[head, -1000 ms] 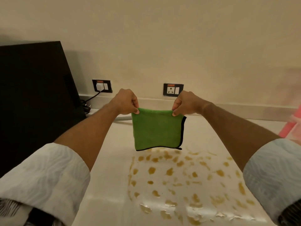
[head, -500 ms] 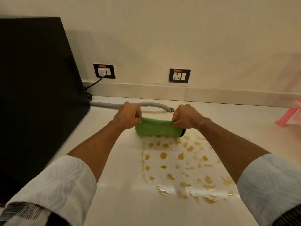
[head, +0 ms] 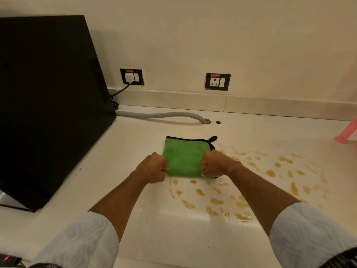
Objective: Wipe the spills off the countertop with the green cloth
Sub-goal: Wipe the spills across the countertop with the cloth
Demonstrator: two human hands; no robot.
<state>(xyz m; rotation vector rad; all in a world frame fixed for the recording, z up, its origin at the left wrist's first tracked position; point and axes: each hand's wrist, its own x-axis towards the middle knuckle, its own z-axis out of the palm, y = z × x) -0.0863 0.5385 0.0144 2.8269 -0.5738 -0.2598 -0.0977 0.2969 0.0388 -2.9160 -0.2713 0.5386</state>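
The green cloth (head: pixel 184 156), edged in black with a small loop at its far right corner, lies flat on the pale countertop (head: pixel 135 144). My left hand (head: pixel 152 168) grips its near left corner and my right hand (head: pixel 214 163) grips its near right corner. Several brownish-yellow spills (head: pixel 241 190) are spread over the counter just in front of the cloth and to its right. The cloth's near edge touches the top of the spill patch.
A large black appliance (head: pixel 48 97) stands at the left. A grey corrugated hose (head: pixel 160 115) runs from behind it to a hole in the counter. Two wall sockets (head: pixel 217 81) sit above the back ledge. A pink object (head: pixel 347 132) is at the far right.
Both hands brought the cloth down from hanging in the air and spread it flat on the counter at the far edge of the spills.
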